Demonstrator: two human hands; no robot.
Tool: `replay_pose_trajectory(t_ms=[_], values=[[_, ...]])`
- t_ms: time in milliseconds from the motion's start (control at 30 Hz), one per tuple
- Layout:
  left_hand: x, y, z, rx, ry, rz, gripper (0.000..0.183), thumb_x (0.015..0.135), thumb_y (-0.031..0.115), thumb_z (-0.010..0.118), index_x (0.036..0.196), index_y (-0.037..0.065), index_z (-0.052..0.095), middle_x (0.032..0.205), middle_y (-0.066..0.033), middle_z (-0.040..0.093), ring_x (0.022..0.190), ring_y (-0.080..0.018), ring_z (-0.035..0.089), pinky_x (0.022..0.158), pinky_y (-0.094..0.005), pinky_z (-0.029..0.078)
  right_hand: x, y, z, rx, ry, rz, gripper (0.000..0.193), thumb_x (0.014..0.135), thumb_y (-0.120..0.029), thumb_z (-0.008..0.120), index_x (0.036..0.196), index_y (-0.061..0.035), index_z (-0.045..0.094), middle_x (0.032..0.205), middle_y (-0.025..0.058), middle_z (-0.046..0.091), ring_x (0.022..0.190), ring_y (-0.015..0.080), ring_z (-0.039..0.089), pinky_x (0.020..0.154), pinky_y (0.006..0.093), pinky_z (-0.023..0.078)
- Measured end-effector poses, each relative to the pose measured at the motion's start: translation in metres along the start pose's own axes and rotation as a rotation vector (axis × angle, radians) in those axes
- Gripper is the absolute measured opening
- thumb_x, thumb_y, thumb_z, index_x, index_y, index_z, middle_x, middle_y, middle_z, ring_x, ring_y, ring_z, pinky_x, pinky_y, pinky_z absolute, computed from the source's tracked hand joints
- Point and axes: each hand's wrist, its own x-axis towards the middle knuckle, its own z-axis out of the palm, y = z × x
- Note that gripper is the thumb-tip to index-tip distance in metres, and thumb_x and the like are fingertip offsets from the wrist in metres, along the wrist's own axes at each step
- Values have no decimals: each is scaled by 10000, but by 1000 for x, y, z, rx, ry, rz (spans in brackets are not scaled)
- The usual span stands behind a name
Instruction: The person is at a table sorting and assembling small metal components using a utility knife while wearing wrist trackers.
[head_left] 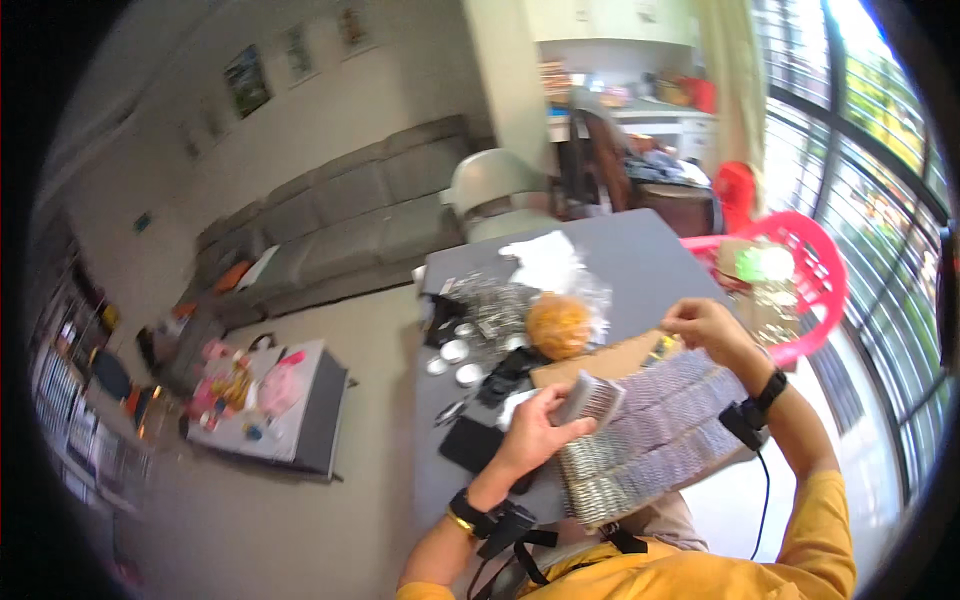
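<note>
Yellow shirt (690, 572) sits nearest, then cardboard with shiny rows (660, 425) running left to right, the left hand (540, 432) pinching a grey ridged piece (594, 400) by its far left corner, the right hand (712, 330) with fingertips together by its far right side, on what I cannot tell.

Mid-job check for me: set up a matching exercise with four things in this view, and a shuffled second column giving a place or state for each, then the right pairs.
Things:
1. cardboard sheet
2. orange bundle
3. grey ridged piece
4. sofa

Places or states:
A. held in the left hand
B. along the wall
C. largely covered by rows of small silvery-grey pieces
D. on the grey table, near crumpled white plastic

Pairs: 1-C, 2-D, 3-A, 4-B
</note>
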Motion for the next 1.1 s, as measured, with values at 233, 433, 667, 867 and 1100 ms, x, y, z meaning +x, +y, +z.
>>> replay_pose_trajectory(t_ms=[233,433,667,867,1100], values=[[37,-14,47,-98,-154,-122,389,730,87,689,1048,-31,500,929,-82,624,803,-91,592,709,-212,474,-49,51,-22,659,-46,212,210,856,-256,562,761,-69,543,673,0,520,558,70,473,487,190,376],[43,-15,67,-56,-134,-99,408,727,102,696,1055,-41,501,909,-80,629,809,-82,587,705,-216,476,-61,49,-30,962,-186,165,245,897,-290,478,842,-66,562,626,5,462,583,100,477,555,219,407],[39,11,76,441,-48,-4,400,705,113,699,1049,16,517,889,-79,627,783,-127,608,679,-237,477,-77,32,-35,367,-345,-75,373,852,-164,525,1218,-100,489,708,48,585,559,155,576,508,283,458],[40,14,83,880,36,271,384,676,164,685,1011,66,527,846,-170,597,780,-331,594,651,-358,480,-89,1,-24,-687,-77,-404,597,668,-284,712,1197,-150,467,798,42,624,602,231,589,544,323,465],[40,22,92,960,-75,454,431,657,87,661,1049,57,485,894,-159,579,819,-340,571,671,-399,465,-82,-5,2,-880,-149,-522,762,584,-336,760,1204,-126,369,1124,73,496,1112,285,433,911,519,280]])
